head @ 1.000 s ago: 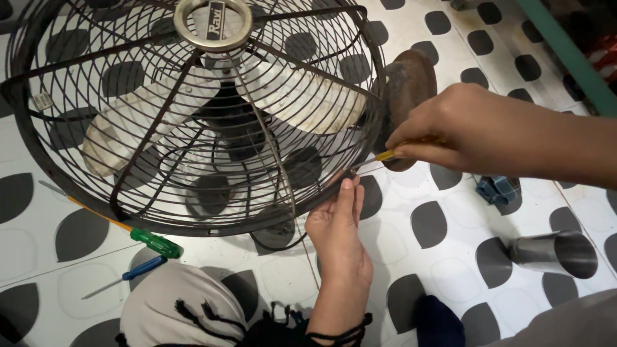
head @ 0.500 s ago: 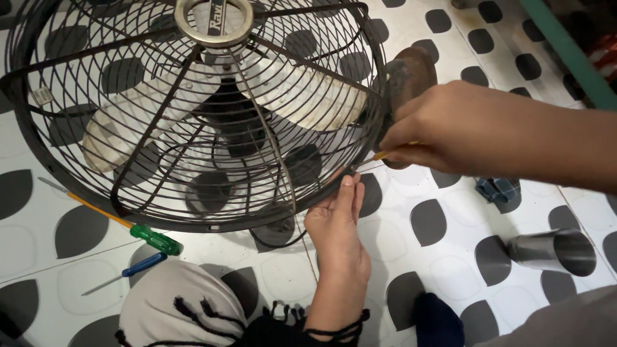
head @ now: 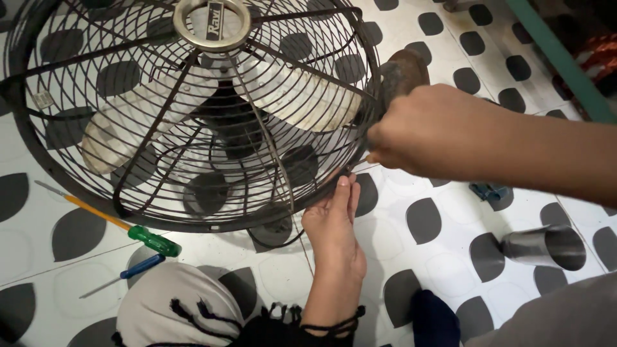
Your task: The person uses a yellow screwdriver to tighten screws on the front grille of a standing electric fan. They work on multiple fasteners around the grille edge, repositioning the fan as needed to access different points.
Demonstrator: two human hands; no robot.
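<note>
Floor of white tiles with black leaf-shaped spots (head: 270, 283) fills the frame. A round dark wire fan guard (head: 193, 222) lies over the upper left and centre, with pale metal blades (head: 289, 96) visible behind the wires and a rusty brown rounded part (head: 402, 71) at its upper right edge. The right hand (head: 430, 132) enters from the right of the frame and is clenched at the guard's right rim around a slim tool (head: 367, 166). Only a thin end shows below the fist, so what kind of tool it is cannot be told. The left hand (head: 334, 231) comes up from bottom centre, not gripping, with fingers extended and fingertips touching the rim just below the right fist. A steel tumbler (head: 543, 247) lies on its side at lower right. A green-handled screwdriver with an orange shaft (head: 151, 241) and a smaller blue-handled screwdriver (head: 141, 266) lie at lower left, well apart from both hands. Judgement: the rim work goes best with the left fingers bracing the wire firmly so the guard cannot spring. The tool should be kept square to the joint, with the pressure steady, not jerky, and the fingertips clear of the tip.
</note>
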